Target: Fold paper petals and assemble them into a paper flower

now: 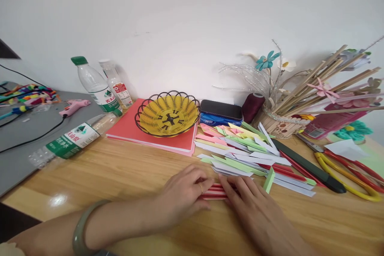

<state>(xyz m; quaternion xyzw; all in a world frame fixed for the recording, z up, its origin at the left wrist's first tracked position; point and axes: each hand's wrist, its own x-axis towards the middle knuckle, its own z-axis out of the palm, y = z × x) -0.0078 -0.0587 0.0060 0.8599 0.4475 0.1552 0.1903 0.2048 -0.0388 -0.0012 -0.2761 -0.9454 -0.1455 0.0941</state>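
My left hand (183, 193) and my right hand (252, 204) rest side by side on the wooden table (126, 176), both pressing down on a folded red paper strip (214, 192) that lies flat between their fingertips. The left wrist wears a green bangle (81, 228), and a ring sits on one left finger. Just beyond the hands lies a heap of folded paper strips (249, 152) in white, green, pink and yellow, with a few red ones. One green strip (269, 180) stands on edge by my right hand.
A yellow wire basket (168, 114) sits on red paper sheets (132, 130). Three water bottles (96, 88) are at the left, beside a grey mat (18, 144) with a pink glue gun (73, 107). To the right are scissors (348, 170), a black knife (309, 166) and a stick-filled basket (282, 126).
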